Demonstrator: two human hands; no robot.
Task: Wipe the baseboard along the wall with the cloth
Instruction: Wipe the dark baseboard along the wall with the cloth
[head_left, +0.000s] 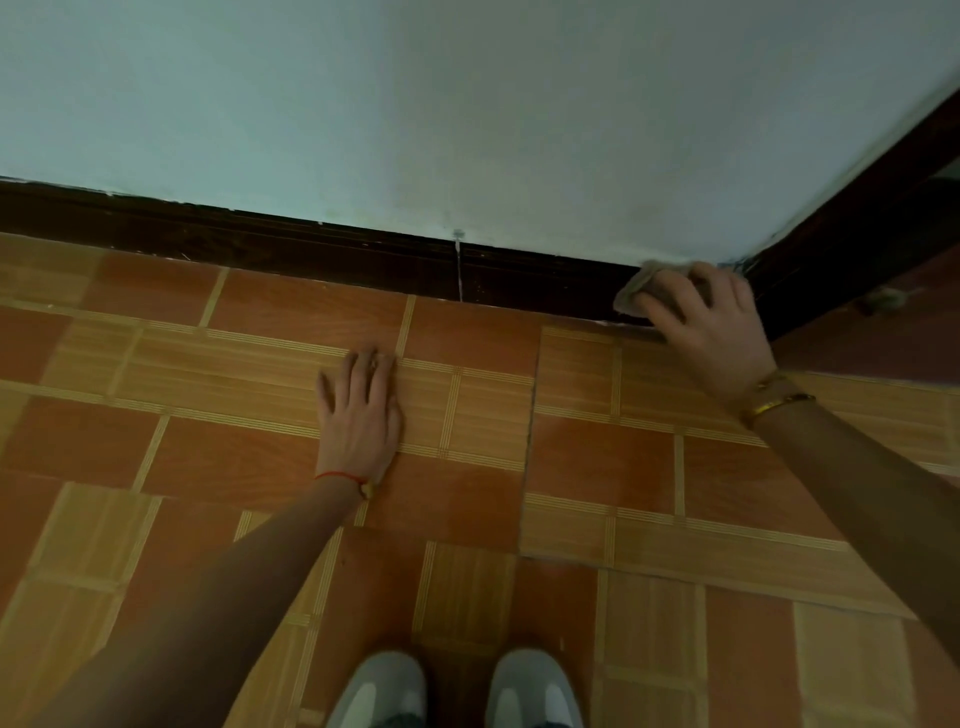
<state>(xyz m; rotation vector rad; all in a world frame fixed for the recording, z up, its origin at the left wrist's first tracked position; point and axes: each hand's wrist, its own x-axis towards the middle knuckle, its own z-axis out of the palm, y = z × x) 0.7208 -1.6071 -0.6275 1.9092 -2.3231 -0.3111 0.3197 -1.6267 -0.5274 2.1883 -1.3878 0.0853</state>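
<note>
The right hand (711, 322) presses a crumpled grey cloth (636, 291) against the dark brown baseboard (311, 249), its fingers spread and bent over the cloth, right beside the inside corner where the pale blue-green wall (467, 114) meets a second dark strip of trim (857, 208) running up and away to the right. That corner closes off the run just beyond the right hand's fingertips; only a sliver of baseboard shows between the cloth and the corner. To the left of the right hand the baseboard stretches on unbroken as a long horizontal band, its long axis following the foot of the wall, past a thin pale vertical seam (459, 270) and on to the far left edge of view, with bare patterned floor (208, 467) along all of it. The cloth is bunched into a lump, most of it under the palm, with its exposed part poking out toward the left along the baseboard's face and touching the line where floor and baseboard meet. The left hand (361, 410) lies flat on the orange and tan floor tiles, fingers straight and close together, pointing toward the wall, holding nothing, well apart from the right hand and short of the baseboard. A red string bracelet (337, 475) circles the left wrist and gold bangles (776, 400) the right. Two grey shoe toes (457, 691) show near the lower edge, behind both hands.
</note>
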